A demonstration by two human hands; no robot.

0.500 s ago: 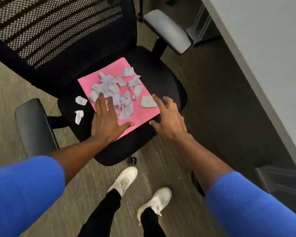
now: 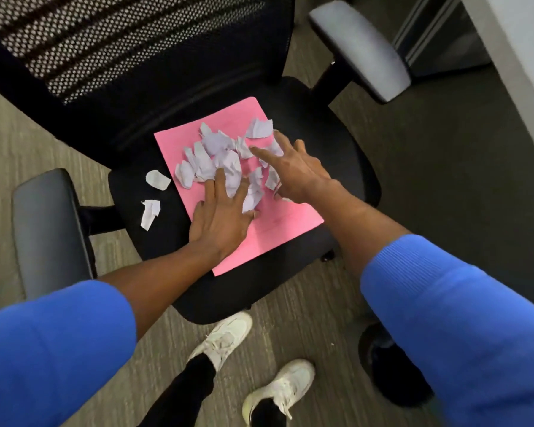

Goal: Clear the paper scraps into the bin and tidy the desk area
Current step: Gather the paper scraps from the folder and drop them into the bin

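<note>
A pink sheet (image 2: 278,232) lies on the black seat of an office chair (image 2: 346,167). Several pale lilac paper scraps (image 2: 213,152) are heaped on its upper half. My left hand (image 2: 221,217) lies flat on the sheet, fingers spread, fingertips touching the near side of the heap. My right hand (image 2: 293,171) is spread open over the right side of the heap, fingers resting on scraps. Two loose scraps lie on the bare seat left of the sheet: one (image 2: 158,179) farther, one (image 2: 150,212) nearer.
The chair's mesh back (image 2: 130,47) stands behind the seat, with armrests at left (image 2: 48,229) and right (image 2: 361,47). A pale desk edge (image 2: 518,50) runs along the right. My white shoes (image 2: 225,337) stand on the grey carpet below the seat.
My right hand has moved from the sheet's right edge up onto the scraps, pushing them leftward into a tighter heap. My left hand has stayed at the heap's near side.
</note>
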